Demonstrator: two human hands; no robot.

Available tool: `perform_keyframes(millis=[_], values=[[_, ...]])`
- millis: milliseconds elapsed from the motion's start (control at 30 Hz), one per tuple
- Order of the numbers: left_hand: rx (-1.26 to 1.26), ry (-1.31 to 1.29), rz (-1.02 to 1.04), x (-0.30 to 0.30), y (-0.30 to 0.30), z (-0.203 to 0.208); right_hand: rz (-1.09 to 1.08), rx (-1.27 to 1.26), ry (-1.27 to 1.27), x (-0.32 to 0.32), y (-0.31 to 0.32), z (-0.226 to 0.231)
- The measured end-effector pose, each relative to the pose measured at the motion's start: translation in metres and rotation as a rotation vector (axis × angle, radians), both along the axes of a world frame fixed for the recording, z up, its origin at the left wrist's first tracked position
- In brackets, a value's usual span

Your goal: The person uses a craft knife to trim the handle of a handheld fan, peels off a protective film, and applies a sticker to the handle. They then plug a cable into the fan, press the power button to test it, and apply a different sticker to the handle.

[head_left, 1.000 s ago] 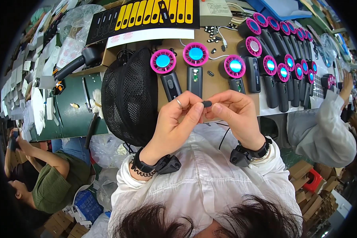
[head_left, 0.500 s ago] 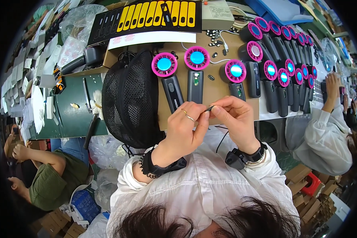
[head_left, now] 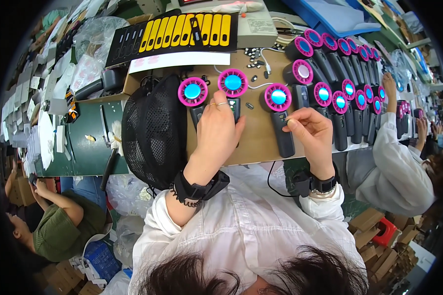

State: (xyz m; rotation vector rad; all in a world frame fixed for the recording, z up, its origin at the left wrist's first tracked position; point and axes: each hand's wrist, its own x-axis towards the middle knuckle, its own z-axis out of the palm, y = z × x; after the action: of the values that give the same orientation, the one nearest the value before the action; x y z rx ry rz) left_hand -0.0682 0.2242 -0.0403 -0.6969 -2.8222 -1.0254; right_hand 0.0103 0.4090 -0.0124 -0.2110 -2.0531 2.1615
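Your left hand (head_left: 216, 130) lies open over the middle fan (head_left: 233, 88) on the brown surface (head_left: 258, 142). Your right hand (head_left: 311, 135) pinches a small part (head_left: 289, 120) beside the right fan (head_left: 279, 115).

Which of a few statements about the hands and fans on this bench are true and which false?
1. The left hand rests on the middle fan. True.
2. The right hand is at the handle of the right fan. True.
3. The fan heads are green. False: pink rims, blue centres.
4. The black mesh bag lies right of the fans. False: it is on the left.
5. Both wrists are bare. False: each wears a black band.
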Motion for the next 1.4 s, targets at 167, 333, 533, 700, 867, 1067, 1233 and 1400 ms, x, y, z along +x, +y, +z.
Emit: perform_keyframes(millis=[167, 333, 533, 700, 867, 1067, 1233, 1400], values=[[-0.017, -0.151, 0.039, -0.005, 0.011, 0.01, -0.015, -0.046, -0.004, 0.012, 0.009, -0.005], [0.109, -0.147, 0.064, -0.008, 0.011, 0.009, 0.005, -0.082, 0.012, 0.014, 0.013, -0.002], [0.662, -0.522, -0.043, -0.004, -0.002, 0.013, 0.101, -0.03, 0.066, 0.008, 0.011, 0.019], [0.862, -1.024, -0.112, 0.003, -0.011, 0.036, 0.198, 0.077, 0.065, -0.007, 0.001, 0.038], [0.819, -0.835, -0.207, 0.019, -0.019, 0.051, 0.307, 0.308, 0.115, -0.02, -0.023, 0.051], [0.911, -0.91, -0.3, 0.025, -0.034, 0.05, 0.393, 0.469, 0.144, -0.023, -0.039, 0.059], [0.978, -0.947, -0.324, 0.027, -0.039, 0.05, 0.347, 0.416, 0.097, -0.024, -0.045, 0.06], [1.069, -0.985, -0.333, 0.028, -0.038, 0.05, 0.316, 0.333, 0.071, -0.022, -0.05, 0.063]])
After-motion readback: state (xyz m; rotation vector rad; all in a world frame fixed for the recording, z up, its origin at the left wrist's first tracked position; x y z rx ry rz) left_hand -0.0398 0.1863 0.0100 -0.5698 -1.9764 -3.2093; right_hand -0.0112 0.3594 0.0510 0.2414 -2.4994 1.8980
